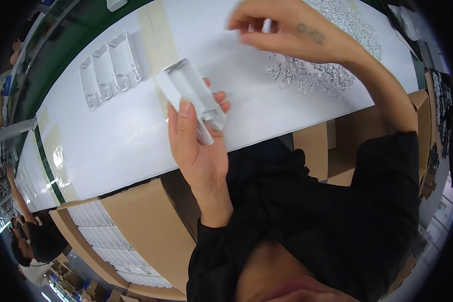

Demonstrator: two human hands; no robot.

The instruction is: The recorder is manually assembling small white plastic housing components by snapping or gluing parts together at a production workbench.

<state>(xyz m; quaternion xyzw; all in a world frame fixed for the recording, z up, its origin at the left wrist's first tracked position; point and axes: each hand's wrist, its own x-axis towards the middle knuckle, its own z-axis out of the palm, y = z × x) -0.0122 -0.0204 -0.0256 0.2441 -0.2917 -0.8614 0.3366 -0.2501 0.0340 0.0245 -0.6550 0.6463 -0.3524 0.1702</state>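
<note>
My left hand (199,146) grips a white plastic housing (191,88), a long open tray-like shell held tilted above the white table. Its thumb presses on the near side, and its fingertips show past the far edge. Up near the top of the view, my right hand (287,27) is raised with its fingers curled together. Something whitish shows between those fingers, too blurred to make out. Behind and below this hand spreads a heap of small white plastic pieces (312,75). To the left of the held housing, three similar housings (108,70) lie side by side.
A cardboard box (136,221) with rows of white housings stands below the table's near edge at left. Another cardboard box (347,146) is at right. Tape strips (153,30) cross the white table surface (110,146). Another person (40,236) is at far left.
</note>
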